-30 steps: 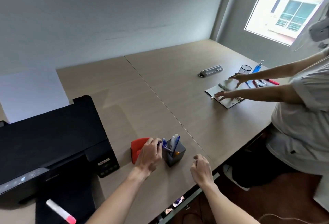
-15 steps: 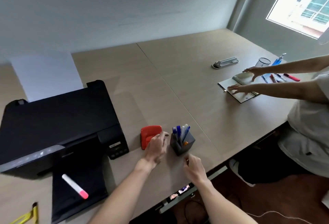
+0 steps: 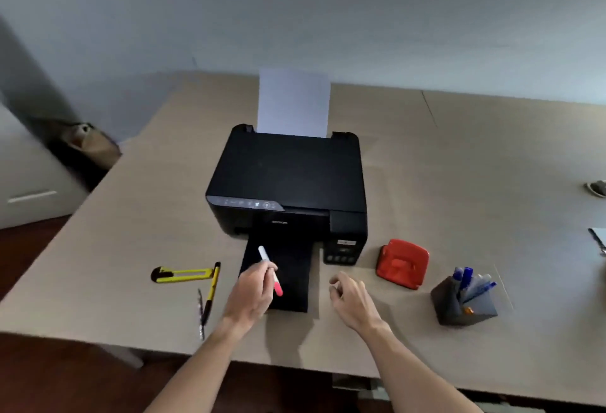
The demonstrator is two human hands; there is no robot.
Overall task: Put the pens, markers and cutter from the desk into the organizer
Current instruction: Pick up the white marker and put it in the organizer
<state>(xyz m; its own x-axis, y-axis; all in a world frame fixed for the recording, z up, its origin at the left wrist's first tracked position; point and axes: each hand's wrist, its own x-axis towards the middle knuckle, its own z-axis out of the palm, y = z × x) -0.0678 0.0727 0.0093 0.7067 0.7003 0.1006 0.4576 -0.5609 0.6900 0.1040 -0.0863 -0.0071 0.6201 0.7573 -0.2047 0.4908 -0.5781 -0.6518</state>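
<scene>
My left hand (image 3: 251,296) grips a white marker with a pink cap (image 3: 269,270) over the printer's black output tray. My right hand (image 3: 352,302) hovers just right of the tray, fingers loosely curled, holding nothing. A yellow cutter (image 3: 182,275) lies on the desk to the left. Beside it lie a yellow-and-black pen (image 3: 211,293) and a thin dark pen (image 3: 200,312). The dark organizer (image 3: 464,306) stands at the right with several blue pens upright in it.
A black printer (image 3: 288,183) with a white sheet in its feeder sits mid-desk. A red hole punch (image 3: 402,263) stands between printer and organizer. The desk's front edge runs close below my wrists. A white cabinet (image 3: 29,189) stands off the desk's left end.
My view swung left from the organizer to the printer. My left hand left the organizer and took hold of the pink-capped marker on the output tray. The right hand followed leftward.
</scene>
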